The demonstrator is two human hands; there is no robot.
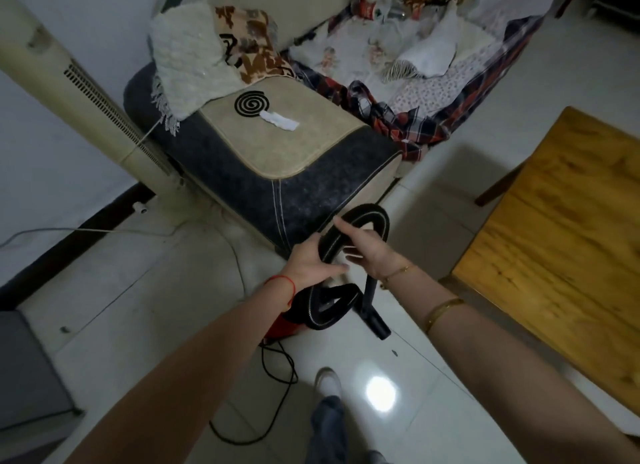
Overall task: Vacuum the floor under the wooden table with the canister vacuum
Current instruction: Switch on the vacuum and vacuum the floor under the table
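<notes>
We hold coiled hose (360, 228): left hand (313, 266) curled round it, right hand (363, 252) fingers straight against it. Vacuum (280, 328) below hose, table (561, 242) right of hose. We should uncoil hose fully, free nozzle (375, 321) before reaching under.

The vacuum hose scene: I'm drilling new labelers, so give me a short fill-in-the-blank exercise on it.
1. Both hands meet at the black ____ looped above the floor.
2. The red canister sits on the tiled ____.
3. The wooden table stands on the person's ____ side.
4. The left hand wears a ____ string at the wrist; the right hand wears gold bracelets.

Missing words: hose; floor; right; red
</notes>
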